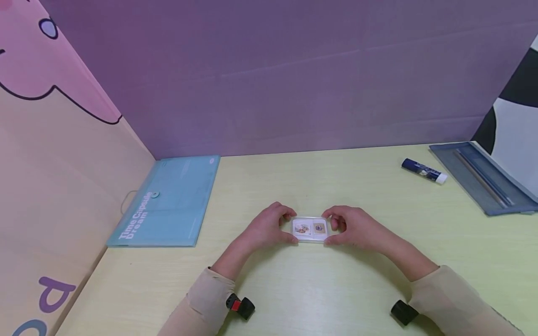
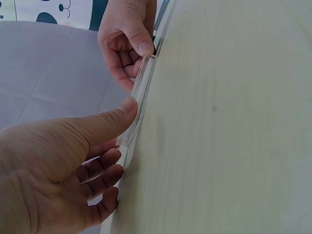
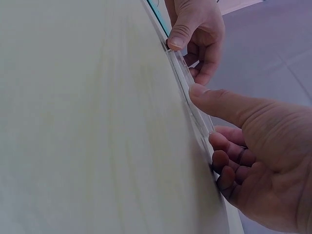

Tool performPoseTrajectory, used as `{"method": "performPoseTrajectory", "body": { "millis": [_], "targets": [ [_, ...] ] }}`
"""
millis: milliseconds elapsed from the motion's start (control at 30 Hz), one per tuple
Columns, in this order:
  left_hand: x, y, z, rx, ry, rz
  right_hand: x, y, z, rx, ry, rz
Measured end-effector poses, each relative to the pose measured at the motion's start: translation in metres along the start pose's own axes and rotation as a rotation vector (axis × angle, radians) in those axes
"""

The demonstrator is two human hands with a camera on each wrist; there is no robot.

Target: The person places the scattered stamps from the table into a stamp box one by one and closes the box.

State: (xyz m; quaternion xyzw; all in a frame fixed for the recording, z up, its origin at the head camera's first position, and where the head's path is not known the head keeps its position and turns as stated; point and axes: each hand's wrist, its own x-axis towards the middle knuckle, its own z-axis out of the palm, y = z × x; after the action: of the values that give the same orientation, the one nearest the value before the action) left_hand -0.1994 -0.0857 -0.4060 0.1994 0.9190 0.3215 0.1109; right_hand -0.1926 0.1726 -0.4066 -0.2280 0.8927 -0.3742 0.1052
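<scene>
A small clear plastic case (image 1: pixel 309 229) lies flat at the middle of the table, a white interior with two little pictures showing through its top. My left hand (image 1: pixel 271 226) pinches its left end, thumb at the near corner and fingers at the far one. At the opposite end my right hand (image 1: pixel 355 227) holds it the same way. Seen edge-on in the left wrist view, the case (image 2: pixel 139 92) is thin, with the left thumb (image 2: pixel 109 122) along its near edge. In the right wrist view the right thumb (image 3: pixel 214 100) presses that same edge.
A light blue document folder (image 1: pixel 176 205) with a button closure lies to the left. At the back right is a dark blue glue stick (image 1: pixel 422 171) with a white cap, beside a grey-blue pouch (image 1: pixel 475 177). A purple partition (image 1: pixel 294 79) stands along the table's far edge.
</scene>
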Motion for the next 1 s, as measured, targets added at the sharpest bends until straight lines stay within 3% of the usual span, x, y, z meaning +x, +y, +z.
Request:
{"method": "performPoseTrajectory", "body": {
  "millis": [1000],
  "targets": [
    [-0.0006,0.0019,-0.0022,0.001,-0.020,-0.007,-0.0007,-0.0021,-0.0028,-0.001,-0.030,0.003]
  ]
}}
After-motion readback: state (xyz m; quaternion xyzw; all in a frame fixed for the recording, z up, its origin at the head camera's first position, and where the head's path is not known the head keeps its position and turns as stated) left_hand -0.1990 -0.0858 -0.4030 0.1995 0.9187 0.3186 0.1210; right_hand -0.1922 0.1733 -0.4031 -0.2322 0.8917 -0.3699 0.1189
